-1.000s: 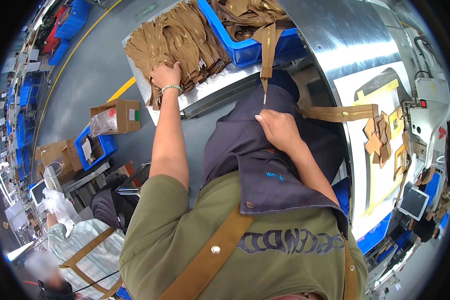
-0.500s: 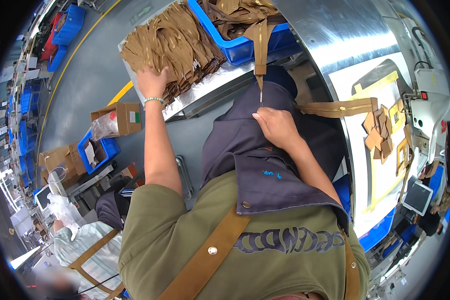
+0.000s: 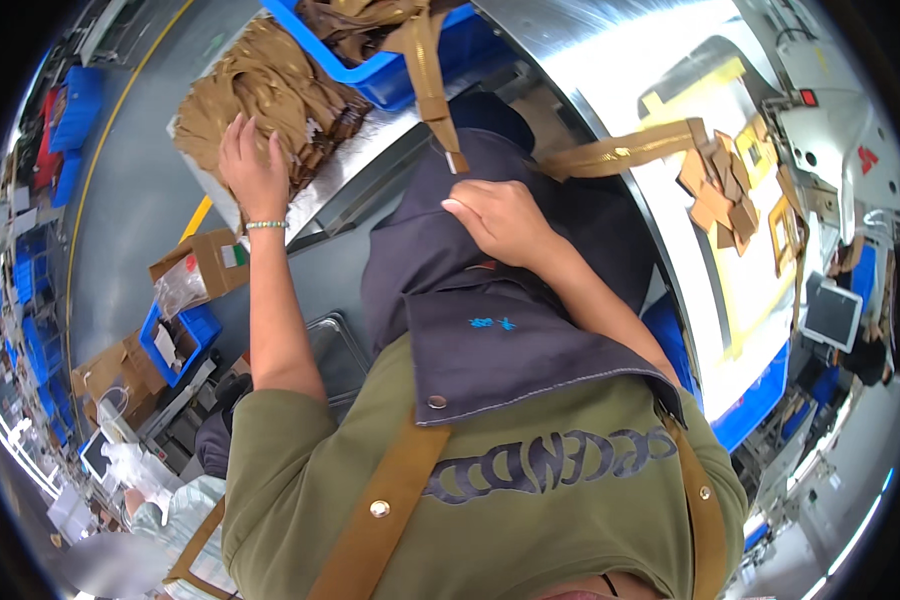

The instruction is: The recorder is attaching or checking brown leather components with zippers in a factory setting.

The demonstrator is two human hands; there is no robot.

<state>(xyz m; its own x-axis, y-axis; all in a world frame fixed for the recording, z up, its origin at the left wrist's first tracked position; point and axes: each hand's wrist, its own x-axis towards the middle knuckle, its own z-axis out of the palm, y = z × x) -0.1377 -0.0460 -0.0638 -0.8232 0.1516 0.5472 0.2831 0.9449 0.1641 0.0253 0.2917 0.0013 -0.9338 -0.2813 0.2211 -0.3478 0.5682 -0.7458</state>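
Observation:
My left hand [image 3: 254,175] lies over the near edge of a stack of brown zipper strips [image 3: 260,85], its fingers stretched and slightly apart, with nothing seen gripped. Over my lap, my right hand [image 3: 508,222] is closed, thumb pressed against curled fingers; whatever they may hold is hidden. Just beyond it hangs a brown strip with a gold zipper [image 3: 427,85], its pale-tipped lower end apart from the hand. Another zipper strip [image 3: 625,153] reaches from the right-hand table across to my thigh.
A blue bin [image 3: 370,72] of brown strips stands at the far side. Brown leather pieces [image 3: 715,190] lie on the right table beside a white machine [image 3: 840,150]. A cardboard box [image 3: 213,262] and a small blue bin [image 3: 198,325] stand at left. Another person [image 3: 185,530] sits lower left.
The hanging strip's end has come free of my right hand and swung slightly. My left hand's fingers have lifted and spread on the stack. The whole view has shifted.

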